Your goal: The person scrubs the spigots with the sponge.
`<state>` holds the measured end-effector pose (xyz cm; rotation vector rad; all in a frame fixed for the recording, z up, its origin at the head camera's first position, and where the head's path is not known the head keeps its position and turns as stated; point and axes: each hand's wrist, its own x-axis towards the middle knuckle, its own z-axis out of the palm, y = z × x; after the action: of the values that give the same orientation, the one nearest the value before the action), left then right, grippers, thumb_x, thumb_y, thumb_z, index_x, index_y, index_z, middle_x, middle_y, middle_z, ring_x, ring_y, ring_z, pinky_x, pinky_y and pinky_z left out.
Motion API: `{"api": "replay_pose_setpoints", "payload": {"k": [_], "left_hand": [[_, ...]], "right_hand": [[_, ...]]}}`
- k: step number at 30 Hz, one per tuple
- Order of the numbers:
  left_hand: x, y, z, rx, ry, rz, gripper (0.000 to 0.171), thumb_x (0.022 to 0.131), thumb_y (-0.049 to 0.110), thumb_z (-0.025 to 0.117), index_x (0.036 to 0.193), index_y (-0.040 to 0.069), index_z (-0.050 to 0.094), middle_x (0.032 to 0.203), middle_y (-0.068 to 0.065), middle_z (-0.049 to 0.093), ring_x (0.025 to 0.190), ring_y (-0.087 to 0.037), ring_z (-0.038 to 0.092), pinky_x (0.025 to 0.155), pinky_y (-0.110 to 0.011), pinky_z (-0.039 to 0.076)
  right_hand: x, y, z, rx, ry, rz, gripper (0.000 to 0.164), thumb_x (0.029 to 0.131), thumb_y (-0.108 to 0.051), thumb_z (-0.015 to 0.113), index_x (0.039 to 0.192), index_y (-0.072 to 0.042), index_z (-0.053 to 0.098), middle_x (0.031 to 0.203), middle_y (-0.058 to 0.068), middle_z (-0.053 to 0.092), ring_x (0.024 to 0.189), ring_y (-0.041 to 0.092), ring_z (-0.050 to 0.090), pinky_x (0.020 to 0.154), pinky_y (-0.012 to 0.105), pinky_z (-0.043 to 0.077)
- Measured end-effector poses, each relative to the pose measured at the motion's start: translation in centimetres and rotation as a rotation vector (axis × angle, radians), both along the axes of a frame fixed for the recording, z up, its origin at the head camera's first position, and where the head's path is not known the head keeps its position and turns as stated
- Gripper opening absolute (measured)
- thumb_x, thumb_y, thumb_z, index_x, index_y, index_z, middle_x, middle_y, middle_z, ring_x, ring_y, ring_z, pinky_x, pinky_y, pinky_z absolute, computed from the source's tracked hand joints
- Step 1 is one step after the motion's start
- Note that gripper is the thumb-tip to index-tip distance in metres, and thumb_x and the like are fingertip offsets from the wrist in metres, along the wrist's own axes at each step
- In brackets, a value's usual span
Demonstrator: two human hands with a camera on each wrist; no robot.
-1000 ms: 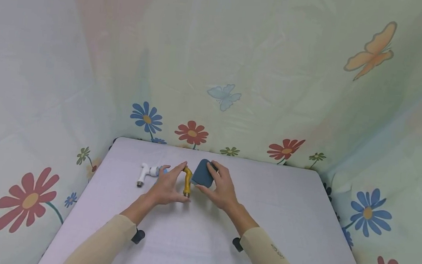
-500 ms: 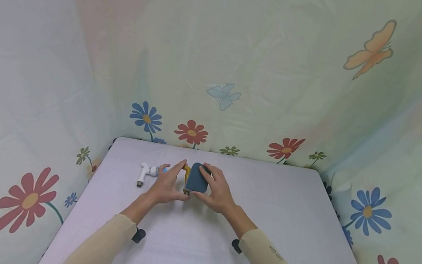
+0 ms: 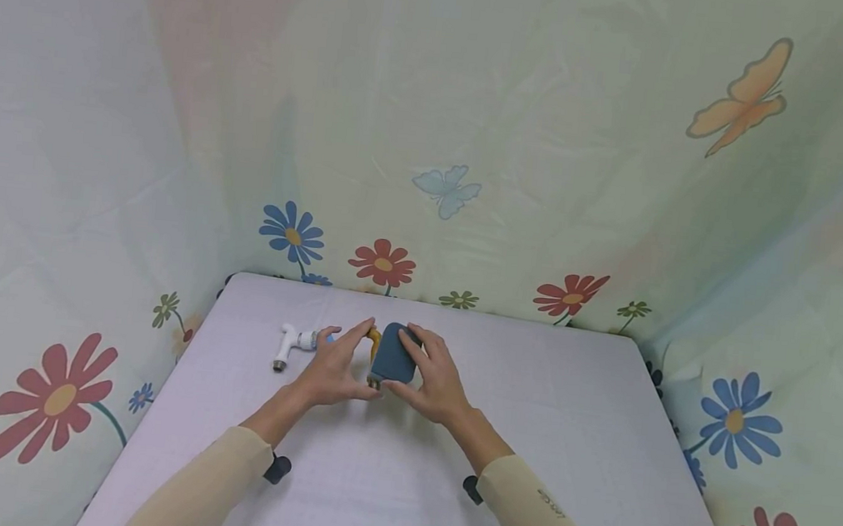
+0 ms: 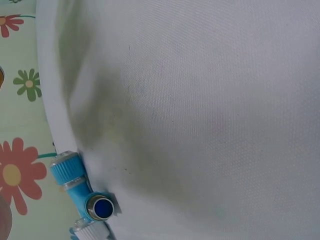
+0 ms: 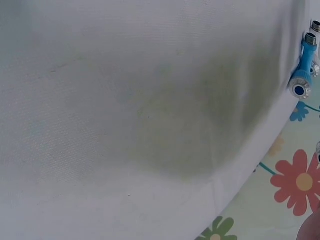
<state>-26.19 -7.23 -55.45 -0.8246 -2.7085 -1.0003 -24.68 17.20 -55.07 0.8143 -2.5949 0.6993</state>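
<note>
In the head view my left hand (image 3: 329, 372) holds a yellow tap (image 3: 375, 337) by its ends, fingers at the top and thumb near the metal threaded end (image 3: 374, 383). My right hand (image 3: 441, 386) grips a dark blue flat pad with rounded corners (image 3: 393, 352), fingers on its face and thumb below. The pad covers most of the tap's middle; whether it is a cloth or a sponge I cannot tell. Both held things are out of sight in the wrist views, where a fingertip (image 4: 4, 218) shows at the left wrist view's edge.
A white tap (image 3: 290, 346) lies on the white-covered table (image 3: 387, 486), left of my left hand. A blue tap (image 4: 77, 187) beside it is mostly hidden by that hand in the head view. Flower-printed curtains (image 3: 515, 137) stand around the table.
My right hand has moved left, bringing the dark blue pad from beside the yellow tap to in front of it. The left hand stays almost still. Over the last half second little differs.
</note>
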Motion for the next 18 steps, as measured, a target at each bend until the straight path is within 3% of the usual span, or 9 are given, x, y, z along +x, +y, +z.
{"api": "replay_pose_setpoints", "payload": {"k": [6, 18], "left_hand": [[0.10, -0.02, 0.17, -0.021, -0.028, -0.012, 0.123, 0.070, 0.059, 0.091, 0.165, 0.016, 0.027, 0.161, -0.005, 0.048, 0.146, -0.022, 0.049, 0.124, -0.057, 0.017], [0.05, -0.03, 0.03, -0.028, -0.021, -0.026, 0.122, 0.070, 0.059, 0.091, 0.165, 0.018, 0.027, 0.164, -0.005, 0.045, 0.148, -0.022, 0.048, 0.124, -0.057, 0.018]], "right_hand": [[-0.18, 0.00, -0.09, -0.004, 0.009, -0.020, 0.091, 0.083, -0.048, 0.085, 0.158, -0.017, 0.045, 0.162, 0.008, 0.042, 0.146, 0.030, 0.042, 0.117, 0.054, 0.045], [-0.52, -0.18, 0.19, 0.039, -0.030, -0.082, 0.091, 0.085, -0.051, 0.082, 0.160, -0.019, 0.042, 0.163, 0.009, 0.040, 0.146, 0.031, 0.042, 0.117, 0.053, 0.046]]}}
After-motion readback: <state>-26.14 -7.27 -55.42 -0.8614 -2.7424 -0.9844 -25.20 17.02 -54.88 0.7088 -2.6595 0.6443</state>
